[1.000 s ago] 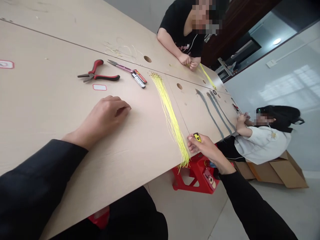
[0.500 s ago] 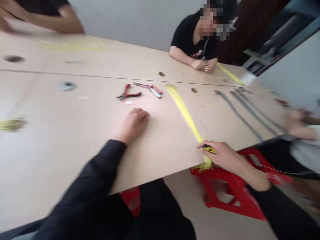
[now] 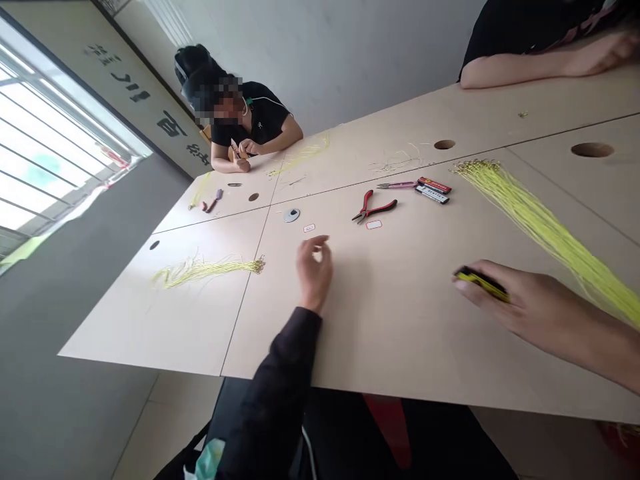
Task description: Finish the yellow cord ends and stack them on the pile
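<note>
Two yellow cord bundles [image 3: 555,233] lie gathered on our pale worktop [image 3: 395,320]: the larger at right, the smaller bundle [image 3: 215,268] at left. Both look sorted, but loose strands [image 3: 400,161] are scattered beyond the red-handled pliers [image 3: 373,210], and we cannot tell how many cords are finished. Our right hand [image 3: 537,310] grips a black-and-yellow object [image 3: 483,283] near the larger bundle; our left hand [image 3: 314,277], loosely curled, not clenched, shows nothing in it. Across the worktop, at far left, a co-worker [image 3: 270,110] in black bends over handwork. Beyond are a barred window [image 3: 55,147] and grey wall [image 3: 360,60].
</note>
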A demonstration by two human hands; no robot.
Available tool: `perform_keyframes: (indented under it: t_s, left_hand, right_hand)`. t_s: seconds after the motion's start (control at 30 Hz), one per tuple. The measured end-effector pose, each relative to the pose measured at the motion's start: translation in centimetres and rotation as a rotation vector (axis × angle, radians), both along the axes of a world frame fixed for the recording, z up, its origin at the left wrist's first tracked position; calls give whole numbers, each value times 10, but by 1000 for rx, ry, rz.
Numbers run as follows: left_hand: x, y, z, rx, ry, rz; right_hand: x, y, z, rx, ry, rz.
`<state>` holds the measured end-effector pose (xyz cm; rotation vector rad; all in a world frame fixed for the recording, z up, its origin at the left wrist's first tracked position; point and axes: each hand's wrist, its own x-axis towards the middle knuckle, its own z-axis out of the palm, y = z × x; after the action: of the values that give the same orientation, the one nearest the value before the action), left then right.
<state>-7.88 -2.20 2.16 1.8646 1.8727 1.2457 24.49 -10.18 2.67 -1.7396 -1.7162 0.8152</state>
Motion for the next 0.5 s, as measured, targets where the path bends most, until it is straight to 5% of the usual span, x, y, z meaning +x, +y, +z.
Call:
perform_keyframes:
  t_s: [0.13, 0.23, 0.5]
  left_hand:
    - [-103, 10, 23, -121, 175, 296]
    - [-153, 18, 38, -242, 380, 340]
    - [-171, 41, 50, -561, 526, 265]
  right_hand:
    - [-66, 51, 13, 3, -16, 223]
    - [-88, 75, 7, 41, 34, 267]
    - [-89, 82, -5, 85, 232, 144]
